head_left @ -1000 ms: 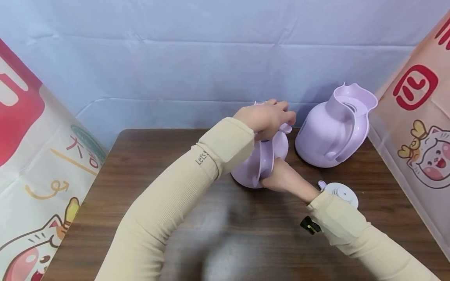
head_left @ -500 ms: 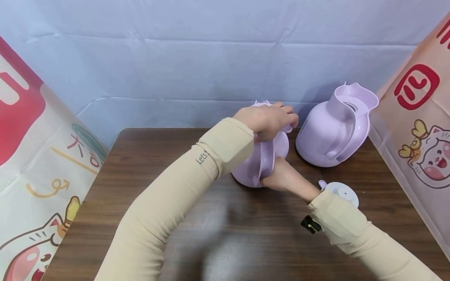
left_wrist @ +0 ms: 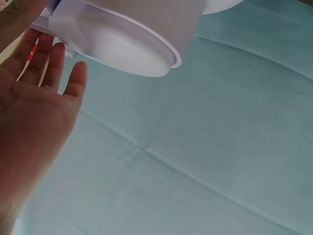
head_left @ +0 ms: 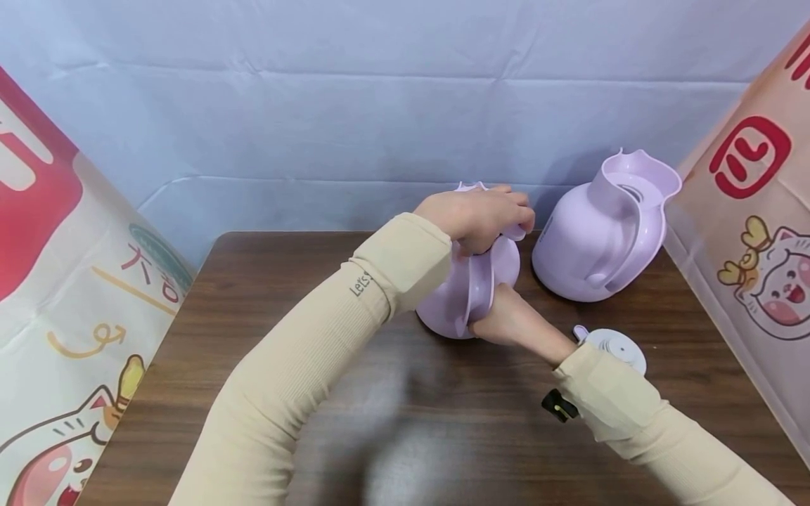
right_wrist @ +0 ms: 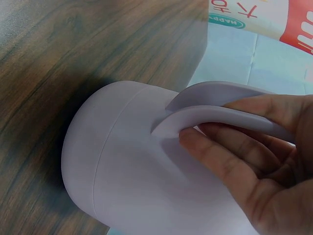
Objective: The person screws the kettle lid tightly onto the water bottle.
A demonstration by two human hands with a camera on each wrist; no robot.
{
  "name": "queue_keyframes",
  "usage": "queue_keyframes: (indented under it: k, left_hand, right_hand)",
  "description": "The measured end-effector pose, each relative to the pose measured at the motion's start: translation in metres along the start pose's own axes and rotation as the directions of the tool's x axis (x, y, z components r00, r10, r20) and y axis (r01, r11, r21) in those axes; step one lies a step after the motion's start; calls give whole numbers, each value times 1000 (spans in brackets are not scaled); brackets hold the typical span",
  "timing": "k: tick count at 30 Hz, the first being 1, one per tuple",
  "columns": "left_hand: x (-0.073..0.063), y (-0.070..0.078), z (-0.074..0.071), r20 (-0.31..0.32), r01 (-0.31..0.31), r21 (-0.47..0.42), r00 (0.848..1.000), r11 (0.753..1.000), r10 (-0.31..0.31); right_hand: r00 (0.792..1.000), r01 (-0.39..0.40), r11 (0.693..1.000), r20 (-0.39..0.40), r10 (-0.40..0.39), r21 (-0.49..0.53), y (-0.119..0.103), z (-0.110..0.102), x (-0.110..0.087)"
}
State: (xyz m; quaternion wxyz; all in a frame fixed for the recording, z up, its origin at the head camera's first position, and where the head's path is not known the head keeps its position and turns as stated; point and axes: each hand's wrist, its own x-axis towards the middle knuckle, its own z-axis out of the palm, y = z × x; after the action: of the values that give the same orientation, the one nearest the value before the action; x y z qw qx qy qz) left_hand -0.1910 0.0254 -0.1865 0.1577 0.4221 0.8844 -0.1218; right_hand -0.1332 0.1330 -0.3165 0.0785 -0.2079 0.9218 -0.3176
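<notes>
A lilac thermos jug [head_left: 443,306] stands at the table's far edge. My right hand [head_left: 506,316] grips its handle [head_left: 482,281]; in the right wrist view the fingers [right_wrist: 210,152] curl under the handle beside the body. Over the jug's mouth, my left hand [head_left: 477,214] holds the lilac tab [head_left: 514,232] of the lid between thumb and fingers. Most of the lid is hidden under that hand. The left wrist view shows the jug's spout [left_wrist: 112,44] beside the fingertips, with the little finger apart from it.
To the right stands a second lilac jug [head_left: 582,239] with its mouth uncovered. A white round lid [head_left: 616,349] with a lilac tab lies near my right wrist. A dark object [head_left: 560,405] shows beside the right cuff. A pale sheet [head_left: 316,126] hangs behind the wooden table [head_left: 285,281].
My left hand shifts slightly right, then back left with the tab over the jug's mouth. My right hand keeps its hold on the handle, and the jug stays in place.
</notes>
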Motion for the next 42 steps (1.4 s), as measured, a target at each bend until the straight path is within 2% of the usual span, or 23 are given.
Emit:
queue_keyframes:
  k: [5,12,16,19,26,31,42]
  left_hand:
    - [-1,-3,1,-17,-32,-25,999,999,32]
    - [-4,-3,2,7,11,-90,1000,996,-11]
    - [-4,-3,3,-15,1,-86,1000,996,-2]
    - [-2,-5,3,-39,-32,-64,999,997,29]
    - [-1,-10,4,-78,-62,-79,995,995,56]
    - [0,-12,5,-106,-98,-49,990,994,93]
    - [2,-12,6,-127,-116,-54,986,992,108]
  right_hand:
    - [1000,7,1000,-15,-7,-23,0,1,0]
    - [1000,6,1000,-7,-6,-19,0,2,0]
    - [1000,4,1000,-2,-4,-19,0,1,0]
    - [1000,1,1000,-1,-1,-23,-1,1,1]
    - [1000,-9,1000,-8,8,-28,-2,1,1]
    - [1000,-3,999,-20,2,-41,-2,1,0]
    - [1000,-15,999,-16,15,-30,-2,1,0]
